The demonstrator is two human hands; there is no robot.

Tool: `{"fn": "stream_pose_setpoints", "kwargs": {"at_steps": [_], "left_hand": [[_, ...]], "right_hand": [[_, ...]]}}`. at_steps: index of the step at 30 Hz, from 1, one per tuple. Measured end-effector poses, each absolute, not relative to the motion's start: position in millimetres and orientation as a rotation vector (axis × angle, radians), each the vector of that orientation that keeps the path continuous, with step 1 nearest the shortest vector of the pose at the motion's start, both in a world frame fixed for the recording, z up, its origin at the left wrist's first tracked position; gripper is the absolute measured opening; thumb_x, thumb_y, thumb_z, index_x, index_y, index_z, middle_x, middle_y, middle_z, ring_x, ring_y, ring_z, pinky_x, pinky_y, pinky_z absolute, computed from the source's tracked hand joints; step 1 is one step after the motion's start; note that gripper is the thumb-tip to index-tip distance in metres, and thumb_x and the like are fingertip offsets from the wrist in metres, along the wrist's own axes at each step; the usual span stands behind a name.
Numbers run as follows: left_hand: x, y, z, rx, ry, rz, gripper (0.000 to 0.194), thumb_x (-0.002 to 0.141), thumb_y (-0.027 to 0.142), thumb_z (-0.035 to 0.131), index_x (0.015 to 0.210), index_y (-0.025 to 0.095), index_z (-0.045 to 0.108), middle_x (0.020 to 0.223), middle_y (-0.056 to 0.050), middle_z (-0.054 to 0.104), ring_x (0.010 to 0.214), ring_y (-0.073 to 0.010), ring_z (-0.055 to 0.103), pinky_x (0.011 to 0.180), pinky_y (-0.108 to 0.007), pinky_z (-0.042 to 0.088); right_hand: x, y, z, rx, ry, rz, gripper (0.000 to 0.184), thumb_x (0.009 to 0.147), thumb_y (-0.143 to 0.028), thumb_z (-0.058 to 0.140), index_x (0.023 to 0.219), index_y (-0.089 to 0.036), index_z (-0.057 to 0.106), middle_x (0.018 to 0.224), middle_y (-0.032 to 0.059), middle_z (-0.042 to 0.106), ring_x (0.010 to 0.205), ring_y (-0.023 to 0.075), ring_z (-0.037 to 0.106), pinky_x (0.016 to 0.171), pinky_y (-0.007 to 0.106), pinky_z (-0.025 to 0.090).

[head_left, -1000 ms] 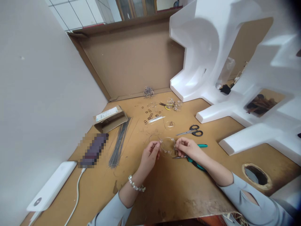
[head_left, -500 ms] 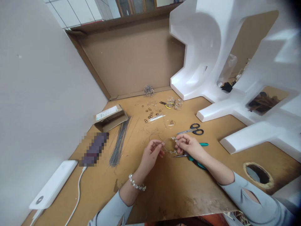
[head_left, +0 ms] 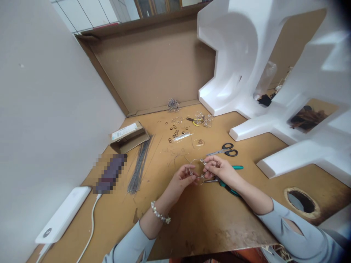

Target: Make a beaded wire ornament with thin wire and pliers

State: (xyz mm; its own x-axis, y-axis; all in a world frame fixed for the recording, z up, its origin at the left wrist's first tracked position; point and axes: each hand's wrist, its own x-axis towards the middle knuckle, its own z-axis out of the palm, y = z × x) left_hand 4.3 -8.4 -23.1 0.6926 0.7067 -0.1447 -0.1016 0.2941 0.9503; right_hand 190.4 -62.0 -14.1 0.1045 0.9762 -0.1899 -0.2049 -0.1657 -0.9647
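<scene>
A thin wire loop with clear beads is held up between my two hands, just above the table. My left hand pinches its lower left side, close to a bead. The right side of the loop is in the closed fingertips of my right hand, which partly hide it. Under my right hand lies a green-handled cutting tool, its jaws partly covered. Black-handled scissors rest just beyond that hand.
Farther back are small dark rings, yellow-handled pliers beside a beaded wire heap, and another wire tangle. Straight wires lie left, by a small open carton. White moulded foam stands right; a power bank sits left.
My left hand has shifted slightly right and down along the loop, gripping it lower. The loop has turned a little. My right hand is almost where it was.
</scene>
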Motion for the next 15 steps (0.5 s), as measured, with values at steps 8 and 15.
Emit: {"fn": "stream_pose_setpoints", "kwargs": {"at_steps": [8,15], "left_hand": [[4.0,-7.2,-24.2,1.126,0.694,0.616,0.026,0.075,0.03,0.068,0.095,0.016,0.058,0.085,-0.002,0.061,0.075,-0.0136,0.061,0.075,-0.031,0.048],[4.5,-5.3,-23.8,1.224,0.809,0.723,0.032,0.078,0.04,0.062,0.098,0.015,0.06,0.091,-0.006,0.063,0.074,-0.014,0.06,0.071,-0.029,0.049]], "right_hand": [[189.4,-63.4,-8.8,-1.267,-0.873,1.327,0.036,0.064,-0.038,0.071,0.088,-0.02,0.05,0.067,-0.0041,0.065,0.054,0.0109,0.063,0.054,0.024,0.05],[188.6,-63.3,-8.0,-1.29,-0.849,1.336,0.037,0.063,-0.04,0.072,0.087,-0.021,0.051,0.07,-0.0033,0.065,0.056,0.0115,0.063,0.056,0.025,0.051]]}}
